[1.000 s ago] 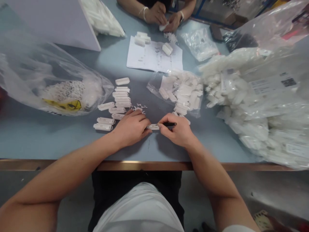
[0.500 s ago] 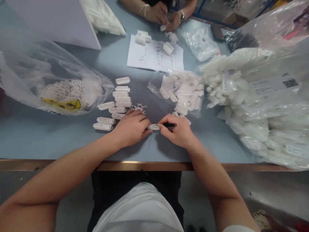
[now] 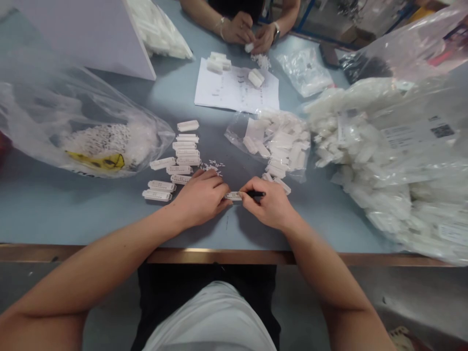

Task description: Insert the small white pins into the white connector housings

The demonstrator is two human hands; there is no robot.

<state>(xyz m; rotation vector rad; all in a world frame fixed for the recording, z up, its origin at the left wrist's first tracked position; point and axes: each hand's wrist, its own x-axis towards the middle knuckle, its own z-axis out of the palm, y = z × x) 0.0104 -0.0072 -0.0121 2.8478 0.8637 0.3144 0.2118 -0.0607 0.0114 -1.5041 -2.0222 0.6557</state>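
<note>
Blue table (image 3: 91, 214) with white parts (image 3: 186, 146), paper (image 3: 224, 91), bags (image 3: 387, 161)

Across from me sits or stands (cannot tell) a co-worker in a dark top (image 3: 236, 7). On the table (image 3: 318, 209) between us I note a printed paper (image 3: 221, 97). To my left is a pale panel (image 3: 98, 34), a filled plastic bag (image 3: 161, 31) just beside its edge. To my right, a small clear bag (image 3: 304, 70) lies near a dark flat object (image 3: 329, 55). Beyond these I see blue framework (image 3: 305, 14), blurred.
</note>
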